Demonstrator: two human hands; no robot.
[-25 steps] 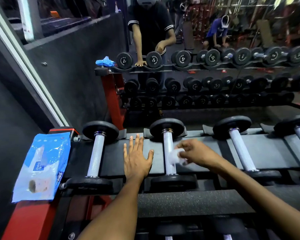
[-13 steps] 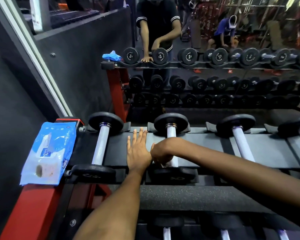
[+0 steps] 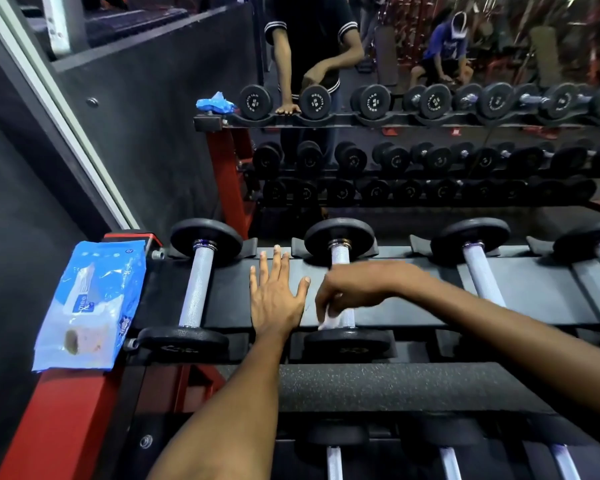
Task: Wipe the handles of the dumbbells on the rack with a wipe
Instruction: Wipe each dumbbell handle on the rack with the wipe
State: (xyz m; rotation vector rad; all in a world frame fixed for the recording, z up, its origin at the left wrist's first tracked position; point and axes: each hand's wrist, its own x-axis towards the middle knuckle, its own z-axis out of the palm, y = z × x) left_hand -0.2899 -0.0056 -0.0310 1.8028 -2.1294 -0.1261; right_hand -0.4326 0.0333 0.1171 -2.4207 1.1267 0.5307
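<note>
Several black dumbbells with silver knurled handles lie on the top shelf of the rack (image 3: pixel 284 247). My right hand (image 3: pixel 357 289) is curled over the handle of the second dumbbell (image 3: pixel 340 254) from the left and holds a white wipe (image 3: pixel 329 318) against the near end of the handle. My left hand (image 3: pixel 276 296) rests flat with straight fingers on the black shelf between the first dumbbell (image 3: pixel 196 289) and the second. The third dumbbell (image 3: pixel 482 275) lies to the right, partly behind my right forearm.
A blue pack of wipes (image 3: pixel 87 306) lies on the red end of the rack at the left. A mirror behind the rack reflects me and the dumbbell rows. A lower shelf (image 3: pixel 395 386) with more dumbbells sits below my arms.
My right hand has crossed over the second handle and slid the wipe toward its near end. My left hand has stayed flat on the shelf. The view has shifted slightly.
</note>
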